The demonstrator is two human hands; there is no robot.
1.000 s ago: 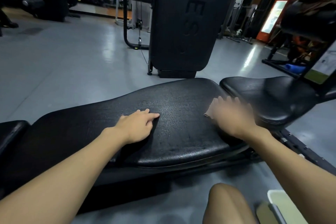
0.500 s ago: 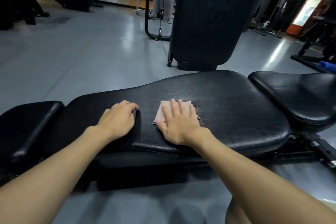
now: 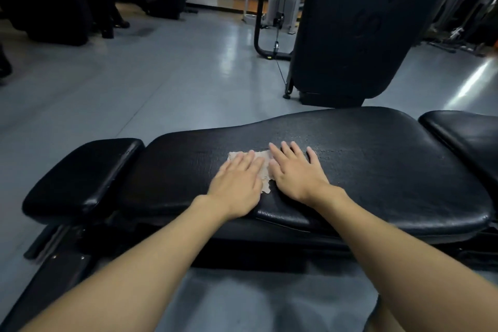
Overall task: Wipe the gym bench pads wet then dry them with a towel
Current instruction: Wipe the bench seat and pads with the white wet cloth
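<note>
Cloth (image 3: 266, 179) lies flat near the middle of the long bench pad (image 3: 377, 175). Left hand (image 3: 237, 183) presses on it, fingers straight, gripping nothing. Right hand (image 3: 296, 174) rests flat just beside it, fingers spread and holding nothing, at the cloth's right edge.

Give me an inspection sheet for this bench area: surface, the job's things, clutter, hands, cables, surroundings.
Surface: long bench pad, black, top looks cracked; small end pad to its left, seat pad to its right.
Job's things: beige cloth lying flat on the long pad; no separate towel seen.
Clutter: nothing seen.
Hands: left hand flat on the cloth, fingers straight; right hand flat on the pad at the cloth's right edge.
Cables: one thin cable hangs beyond the bench.
Surroundings: grey floor, tall black upright pad, dark gym machines at the back.
</note>
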